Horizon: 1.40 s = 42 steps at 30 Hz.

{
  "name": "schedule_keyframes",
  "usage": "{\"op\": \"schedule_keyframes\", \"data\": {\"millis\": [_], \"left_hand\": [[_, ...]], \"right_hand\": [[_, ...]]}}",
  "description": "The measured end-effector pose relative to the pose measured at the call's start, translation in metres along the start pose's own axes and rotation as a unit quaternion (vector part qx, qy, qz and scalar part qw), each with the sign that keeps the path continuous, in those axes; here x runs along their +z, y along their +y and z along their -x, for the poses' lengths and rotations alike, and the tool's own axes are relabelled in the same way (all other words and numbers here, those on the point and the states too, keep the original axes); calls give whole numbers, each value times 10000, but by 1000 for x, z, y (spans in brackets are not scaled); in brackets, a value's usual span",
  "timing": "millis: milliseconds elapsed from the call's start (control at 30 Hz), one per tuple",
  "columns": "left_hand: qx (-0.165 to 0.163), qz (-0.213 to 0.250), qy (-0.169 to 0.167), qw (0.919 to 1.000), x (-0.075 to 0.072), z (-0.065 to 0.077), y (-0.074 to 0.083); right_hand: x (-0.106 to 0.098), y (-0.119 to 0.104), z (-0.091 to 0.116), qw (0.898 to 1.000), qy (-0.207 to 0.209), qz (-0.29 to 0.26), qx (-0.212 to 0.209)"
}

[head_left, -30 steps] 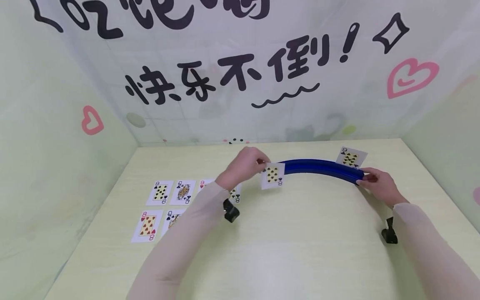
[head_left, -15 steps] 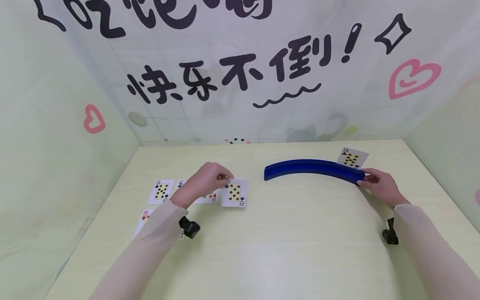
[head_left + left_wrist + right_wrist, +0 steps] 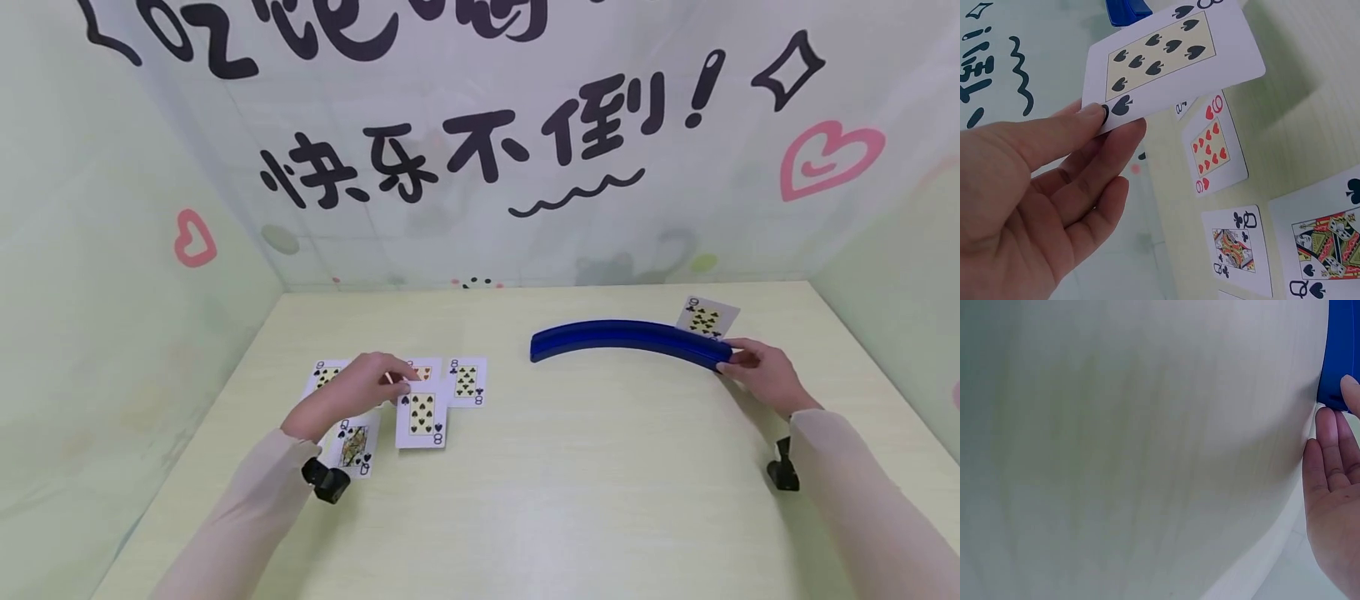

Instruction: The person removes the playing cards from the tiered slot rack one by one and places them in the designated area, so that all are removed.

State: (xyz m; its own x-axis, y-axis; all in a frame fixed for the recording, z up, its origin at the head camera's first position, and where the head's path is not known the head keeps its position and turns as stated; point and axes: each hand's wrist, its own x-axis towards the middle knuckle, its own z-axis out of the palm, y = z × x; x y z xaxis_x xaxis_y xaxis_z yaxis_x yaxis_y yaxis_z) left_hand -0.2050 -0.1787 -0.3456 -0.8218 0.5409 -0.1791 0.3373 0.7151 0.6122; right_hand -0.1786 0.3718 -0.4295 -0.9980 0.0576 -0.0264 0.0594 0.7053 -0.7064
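Note:
My left hand pinches an eight of spades by its upper left corner, between thumb and fingers. The card is tilted and off the table in the left wrist view. Just left of it lies a queen of spades. Behind are a nine of hearts, partly covered, and an eight of clubs. My right hand grips the right end of a blue curved card holder. A nine of clubs leans upright in that holder, near my right hand.
A nine of spades lies at the back left, partly behind my left hand. The left wrist view shows a queen of clubs in the back row. A printed cloth wall stands behind the table, with side walls left and right.
My left hand has carried the eight of spades leftward from beside the card holder, over the back row, to right of the queen of spades. My right hand stays on the holder.

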Motion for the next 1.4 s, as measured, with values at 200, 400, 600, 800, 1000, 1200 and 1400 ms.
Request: {"op": "schedule_keyframes", "data": {"millis": [200, 400, 600, 800, 1000, 1200, 1400], "left_hand": [[-42, 140, -144, 9998, 0, 9, -12], [-170, -23, 74, 9998, 5, 14, -23], [-441, -113, 461, 9979, 17, 11, -31], [-725, -391, 654, 9945, 28, 7, -36], [-906, -591, 697, 9917, 36, 5, -42], [-896, -564, 773, 9914, 41, 4, -47], [-980, -430, 766, 9913, 43, 3, -47]], "right_hand": [[0, -1, 1, 10000, -3, -30, 32], [0, -3, 2, 10000, -8, -42, 39], [0, -3, 2, 9999, -33, -94, 97], [0, -4, 2, 9999, -32, -91, 136], [0, -4, 1, 9998, -51, -104, 191], [0, -3, 1, 9998, -42, -113, 172], [0, -3, 2, 9997, -32, -135, 208]]}}
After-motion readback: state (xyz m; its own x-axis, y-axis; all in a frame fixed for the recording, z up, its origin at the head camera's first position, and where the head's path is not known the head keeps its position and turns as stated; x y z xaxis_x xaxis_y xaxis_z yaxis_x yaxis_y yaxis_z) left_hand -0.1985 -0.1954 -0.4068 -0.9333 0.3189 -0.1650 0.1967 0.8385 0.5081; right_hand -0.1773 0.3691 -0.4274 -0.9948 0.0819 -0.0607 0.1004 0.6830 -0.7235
